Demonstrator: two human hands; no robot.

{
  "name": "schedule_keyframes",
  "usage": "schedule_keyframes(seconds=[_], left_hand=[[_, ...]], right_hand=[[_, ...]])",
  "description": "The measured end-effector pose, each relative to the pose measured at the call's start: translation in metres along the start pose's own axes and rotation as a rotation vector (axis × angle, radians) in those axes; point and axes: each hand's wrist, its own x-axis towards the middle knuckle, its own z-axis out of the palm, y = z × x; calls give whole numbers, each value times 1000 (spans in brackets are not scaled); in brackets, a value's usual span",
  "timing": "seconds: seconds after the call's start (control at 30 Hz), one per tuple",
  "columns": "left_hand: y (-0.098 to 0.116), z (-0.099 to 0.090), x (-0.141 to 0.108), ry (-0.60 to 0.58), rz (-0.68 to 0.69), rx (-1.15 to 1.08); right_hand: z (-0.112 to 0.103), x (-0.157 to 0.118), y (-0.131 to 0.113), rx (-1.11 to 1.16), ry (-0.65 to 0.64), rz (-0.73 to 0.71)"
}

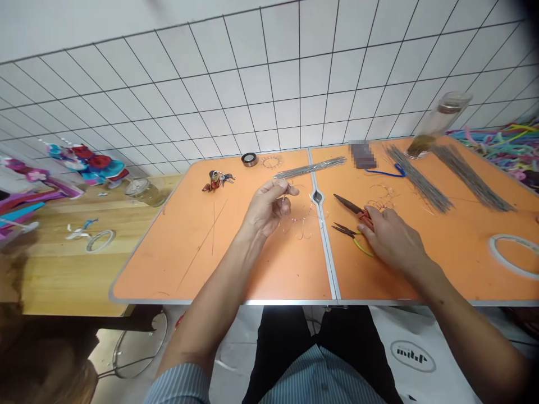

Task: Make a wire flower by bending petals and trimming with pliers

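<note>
My left hand [269,206] is closed in a pinch on a thin wire ring [300,217] with small loops, held over the orange table [261,275]. To the right, my right hand [389,233] has its fingers wrapped round the red handles of the long-nosed pliers [352,206], whose dark jaws point up and to the left. Just below them lie smaller pliers [347,230] with yellow handles. Behind my left hand is a bundle of wires [314,167]. More curled wire [381,196] lies beyond my right hand.
Black tape [249,159] and keys [217,180] lie at the back left. Wire bundles [421,179], a glass jar [438,123] and a white ring [501,255] are at right. A wooden table [54,280] with another jar [145,192] adjoins on the left.
</note>
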Motion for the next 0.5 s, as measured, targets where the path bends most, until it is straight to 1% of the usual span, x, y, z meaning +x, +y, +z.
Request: schedule_keyframes(seconds=[0.1,0.17,0.2,0.23,0.27,0.3,0.33,0.4,0.47,0.5], left_hand=[[-5,2,0,-86,-130,-31],[-9,2,0,-130,-215,-73],[-11,1,-1,-151,-255,-105],[-13,1,-1,-176,-297,-139],[-16,0,-1,-203,-342,-170],[-18,1,-2,-233,-391,-193],[-20,1,-3,-260,-436,-210],[-23,3,-6,-306,-500,-229],[-26,5,-9,-342,-522,-242],[-27,5,-10,-359,-523,-247]], right_hand=[[-3,8,8,-32,-53,-12],[-13,12,4,-5,-34,-44],[-20,14,-1,48,-3,-71],[-27,17,-8,158,40,-96],[-35,21,-18,318,61,-141],[-43,25,-30,489,57,-168],[-48,31,-42,681,-5,-193],[-54,44,-65,1020,-224,-308],[-51,57,-84,1230,-383,-438],[-48,62,-90,1290,-411,-480]])
